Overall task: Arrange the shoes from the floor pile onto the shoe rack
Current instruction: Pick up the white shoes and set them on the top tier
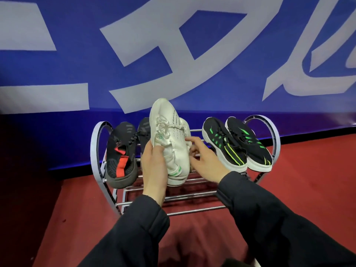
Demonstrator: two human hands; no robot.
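A white sneaker (169,132) with green heel marks stands toe-up over the middle of the metal shoe rack (194,193). My left hand (154,166) is shut on its left side near the heel. My right hand (206,160) touches its right side with fingers spread, and partly hides a second white shoe (185,125) behind it. A black pair with a red tongue (120,155) fills the rack's left end. A black pair with green stripes (238,145) fills the right end.
The rack stands on a red floor (300,170) against a blue banner (173,54) with large white characters. Lower chrome bars (188,210) of the rack show beneath my hands. Black sleeves cover both forearms.
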